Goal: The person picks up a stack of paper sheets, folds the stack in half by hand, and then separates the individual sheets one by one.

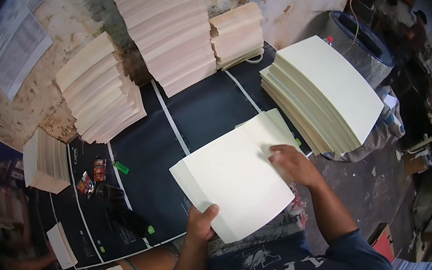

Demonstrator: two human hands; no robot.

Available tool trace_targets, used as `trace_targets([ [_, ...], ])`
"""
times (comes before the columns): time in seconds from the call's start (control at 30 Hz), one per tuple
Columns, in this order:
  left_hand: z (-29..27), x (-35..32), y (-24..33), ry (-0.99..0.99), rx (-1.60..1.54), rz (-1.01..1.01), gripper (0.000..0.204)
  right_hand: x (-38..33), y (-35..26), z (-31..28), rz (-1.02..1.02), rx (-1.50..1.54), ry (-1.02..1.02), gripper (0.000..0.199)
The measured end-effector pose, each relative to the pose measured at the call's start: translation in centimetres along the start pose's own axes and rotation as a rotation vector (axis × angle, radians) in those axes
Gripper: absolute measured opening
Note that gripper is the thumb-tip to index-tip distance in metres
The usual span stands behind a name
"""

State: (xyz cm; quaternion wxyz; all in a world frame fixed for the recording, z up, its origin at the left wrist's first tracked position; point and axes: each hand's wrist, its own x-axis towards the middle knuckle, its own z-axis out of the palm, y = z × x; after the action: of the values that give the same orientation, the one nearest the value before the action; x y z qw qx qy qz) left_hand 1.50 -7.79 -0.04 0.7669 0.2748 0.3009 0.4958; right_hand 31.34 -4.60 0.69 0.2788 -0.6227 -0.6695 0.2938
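Left hand [201, 224] grips the near edge of a cream sheet bundle [233, 184]; right hand [290, 162] presses flat on top (fingers spread), beside a taller stack [329, 91] on the dark surface [207, 109].

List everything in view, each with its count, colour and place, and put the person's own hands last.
held sheets: one small stack, cream, centre, in both hands.
flat stack: one, cream, right of the held sheets.
wall stacks: several, cream, along the far wall.
small stack: one, cream, far left.
dark mat: one, black with white lines, covering the table.
green item: one, small, on the mat at left.
barrel: one, grey-blue, upper right.
left hand: grips the sheets' near edge.
right hand: rests on the sheets' right side.
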Motion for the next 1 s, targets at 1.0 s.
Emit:
trace_targets([
  [1.0, -2.4, -1.4, 0.9, 0.085, -0.006, 0.068, 0.062, 0.9, -4.0, 1.6, -0.224, -0.218, 0.182, 0.035],
])
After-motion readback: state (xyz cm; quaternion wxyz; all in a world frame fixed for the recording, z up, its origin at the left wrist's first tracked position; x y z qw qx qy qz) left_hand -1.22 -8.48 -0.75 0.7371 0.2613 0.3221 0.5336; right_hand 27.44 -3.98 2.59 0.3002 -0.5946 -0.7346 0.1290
